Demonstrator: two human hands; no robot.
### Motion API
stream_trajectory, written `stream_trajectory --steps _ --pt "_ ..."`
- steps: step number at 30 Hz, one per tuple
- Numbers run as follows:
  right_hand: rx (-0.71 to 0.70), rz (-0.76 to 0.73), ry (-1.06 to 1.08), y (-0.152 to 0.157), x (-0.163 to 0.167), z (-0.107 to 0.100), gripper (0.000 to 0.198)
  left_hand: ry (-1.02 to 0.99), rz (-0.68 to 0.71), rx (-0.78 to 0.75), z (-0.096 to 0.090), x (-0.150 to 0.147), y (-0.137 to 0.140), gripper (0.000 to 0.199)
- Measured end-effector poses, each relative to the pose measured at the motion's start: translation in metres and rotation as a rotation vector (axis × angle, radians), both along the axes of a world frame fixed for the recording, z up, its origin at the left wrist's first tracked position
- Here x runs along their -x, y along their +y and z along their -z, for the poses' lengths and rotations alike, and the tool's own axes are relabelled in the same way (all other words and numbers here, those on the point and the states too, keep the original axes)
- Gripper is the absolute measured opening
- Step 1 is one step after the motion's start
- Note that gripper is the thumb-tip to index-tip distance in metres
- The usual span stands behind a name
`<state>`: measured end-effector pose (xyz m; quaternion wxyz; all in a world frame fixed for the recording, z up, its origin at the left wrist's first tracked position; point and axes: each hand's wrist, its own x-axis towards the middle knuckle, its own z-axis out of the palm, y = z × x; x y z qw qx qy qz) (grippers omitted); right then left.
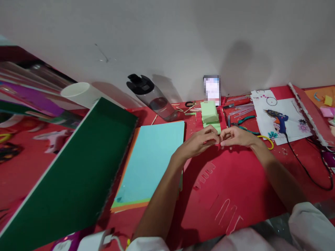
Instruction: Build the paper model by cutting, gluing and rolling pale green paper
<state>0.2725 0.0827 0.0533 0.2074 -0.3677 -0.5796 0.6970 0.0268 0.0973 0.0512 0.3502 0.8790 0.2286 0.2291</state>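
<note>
Head view: smooth matte red paper sheet (251,184) with pale looped outlines (228,215), flat beneath both hands. Left hand (202,141), right hand (237,136): fingers curled, tips nearly meeting; cannot tell whether gripping. Pale green boxy block (209,112) just beyond. Transparent grey bottle (160,106), black lid (140,84): liquid inside.

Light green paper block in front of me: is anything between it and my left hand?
Yes, another light green piece lies just in front of the light green paper block, toward your left hand. No tool is visible in that gap.
</note>
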Motion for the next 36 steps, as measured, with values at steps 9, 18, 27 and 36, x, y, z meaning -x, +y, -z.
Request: stream_trajectory --steps 9,18,27,36 --pt "-0.041 0.041 0.034 0.000 0.003 0.004 0.034 0.050 -0.050 0.011 0.005 -0.003 0.001 0.019" --pt "-0.235 0.103 -0.016 0.000 0.002 0.004 0.027 0.065 -0.178 0.176 -0.005 -0.007 -0.004 0.017" --pt "-0.421 0.178 -0.165 -0.003 0.008 0.009 0.016 0.136 -0.217 0.210 -0.004 -0.010 -0.004 0.009" --pt "-0.554 0.478 -0.602 0.009 -0.057 -0.019 0.022 0.318 -0.271 0.082 -0.022 -0.007 -0.007 0.019"
